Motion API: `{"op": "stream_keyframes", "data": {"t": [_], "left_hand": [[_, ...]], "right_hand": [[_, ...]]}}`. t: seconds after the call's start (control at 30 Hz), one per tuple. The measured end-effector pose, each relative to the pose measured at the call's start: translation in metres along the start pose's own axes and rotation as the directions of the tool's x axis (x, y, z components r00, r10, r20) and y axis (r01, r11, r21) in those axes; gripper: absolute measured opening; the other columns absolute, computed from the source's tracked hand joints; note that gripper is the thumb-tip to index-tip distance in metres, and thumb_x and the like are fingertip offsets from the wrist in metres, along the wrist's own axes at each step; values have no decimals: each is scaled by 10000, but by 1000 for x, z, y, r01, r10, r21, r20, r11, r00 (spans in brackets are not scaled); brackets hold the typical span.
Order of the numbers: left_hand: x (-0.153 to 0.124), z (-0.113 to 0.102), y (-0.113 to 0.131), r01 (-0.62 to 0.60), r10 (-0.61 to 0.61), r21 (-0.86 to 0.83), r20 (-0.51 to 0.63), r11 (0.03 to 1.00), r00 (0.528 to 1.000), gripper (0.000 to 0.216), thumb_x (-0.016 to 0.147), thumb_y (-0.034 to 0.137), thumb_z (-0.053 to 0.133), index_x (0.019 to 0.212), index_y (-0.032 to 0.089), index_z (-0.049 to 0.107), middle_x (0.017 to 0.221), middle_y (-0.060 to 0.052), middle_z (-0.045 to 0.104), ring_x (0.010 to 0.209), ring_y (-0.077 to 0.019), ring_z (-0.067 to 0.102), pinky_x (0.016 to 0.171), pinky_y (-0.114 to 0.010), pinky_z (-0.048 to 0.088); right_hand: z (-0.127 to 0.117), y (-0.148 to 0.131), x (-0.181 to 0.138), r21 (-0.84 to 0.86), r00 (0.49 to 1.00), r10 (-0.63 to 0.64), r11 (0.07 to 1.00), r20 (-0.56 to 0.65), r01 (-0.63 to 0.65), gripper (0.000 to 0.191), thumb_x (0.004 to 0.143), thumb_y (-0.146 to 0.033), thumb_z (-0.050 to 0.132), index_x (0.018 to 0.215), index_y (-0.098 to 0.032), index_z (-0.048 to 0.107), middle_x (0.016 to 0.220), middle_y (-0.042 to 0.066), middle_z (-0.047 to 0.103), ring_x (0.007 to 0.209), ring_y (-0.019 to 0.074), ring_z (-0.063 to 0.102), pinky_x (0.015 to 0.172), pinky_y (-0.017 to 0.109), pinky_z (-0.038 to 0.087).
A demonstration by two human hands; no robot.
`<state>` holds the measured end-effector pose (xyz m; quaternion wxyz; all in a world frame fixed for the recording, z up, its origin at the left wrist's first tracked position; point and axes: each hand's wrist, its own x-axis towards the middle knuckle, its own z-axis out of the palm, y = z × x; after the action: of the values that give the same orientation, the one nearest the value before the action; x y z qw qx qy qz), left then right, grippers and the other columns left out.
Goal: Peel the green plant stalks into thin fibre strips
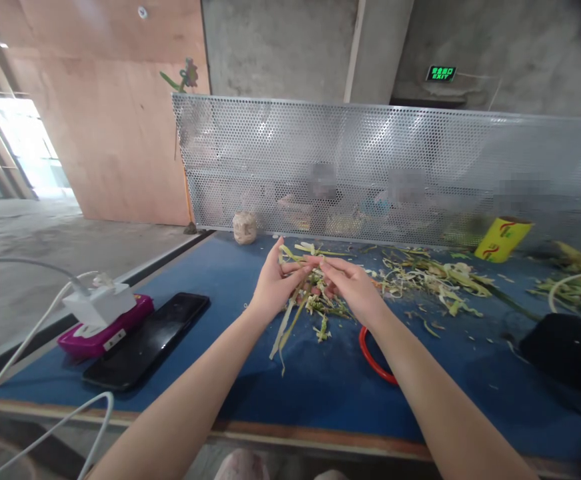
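Pale green plant strips (283,330) between my hands, above the blue worktop (320,407).
They trail from beneath my left hand (273,283), the nearer one, long axis running toward me and slightly left; that hand looks curled around them. My right hand (353,287) is narrow, fingertips meeting the left's at the strips' far end; whether it pinches one, I cannot tell.

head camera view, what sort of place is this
Probably a workshop in a bare, unfinished-looking building: there's a blue worktable strewn with plant scraps, a concrete wall and a green exit sign.
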<state>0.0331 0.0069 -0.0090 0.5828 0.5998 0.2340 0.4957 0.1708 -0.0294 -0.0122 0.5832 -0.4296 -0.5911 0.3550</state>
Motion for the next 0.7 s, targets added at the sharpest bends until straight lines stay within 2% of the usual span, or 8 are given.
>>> {"op": "stream_keyframes", "data": {"t": [0.1,0.17,0.3,0.4,0.53,0.7], "left_hand": [[0,-1,-2,-66,67,90,-14,994,998,896,704,191,608,1355,215,-6,839,-78,657,499,-139,613,359,-177,418],[0,-3,-3,-145,150,208,-11,967,989,877,703,179,606,1359,238,28,803,-57,659,508,-121,601,434,-204,458],[-1,-5,-6,-232,258,408,-10,883,966,830,702,164,599,1360,254,102,736,-24,648,593,-117,595,540,-223,473],[0,-6,-8,-226,240,396,13,890,971,822,720,175,575,1360,262,66,772,-22,638,533,-94,566,493,-209,454],[0,-6,-7,-216,218,360,35,908,975,802,721,172,572,1358,257,92,766,-23,629,515,-86,554,471,-199,445],[2,-6,-7,-225,228,300,26,927,973,871,662,155,633,1357,229,114,779,-40,632,516,-87,548,459,-198,442]], "right_hand": [[1,-2,-2,21,997,64,998,42,-64,299,746,-343,538,1031,-286,608,721,2,546,484,67,417,441,222,377],[2,-2,-3,13,990,109,994,85,-111,413,713,-295,581,1124,-318,535,797,-2,550,501,63,436,449,221,399],[8,1,-3,22,986,101,994,136,-105,565,671,-188,605,1194,-339,452,876,-6,561,540,67,477,469,222,424],[11,3,-3,57,983,112,991,145,-122,574,671,-162,592,1202,-324,444,890,1,578,614,95,531,495,233,445],[11,2,-3,75,981,125,988,152,-137,550,683,-146,571,1196,-303,450,932,7,596,672,109,558,541,246,463],[6,-1,-3,92,985,111,988,135,-124,523,705,-119,533,1193,-290,457,855,1,600,684,108,567,571,241,464]]}}
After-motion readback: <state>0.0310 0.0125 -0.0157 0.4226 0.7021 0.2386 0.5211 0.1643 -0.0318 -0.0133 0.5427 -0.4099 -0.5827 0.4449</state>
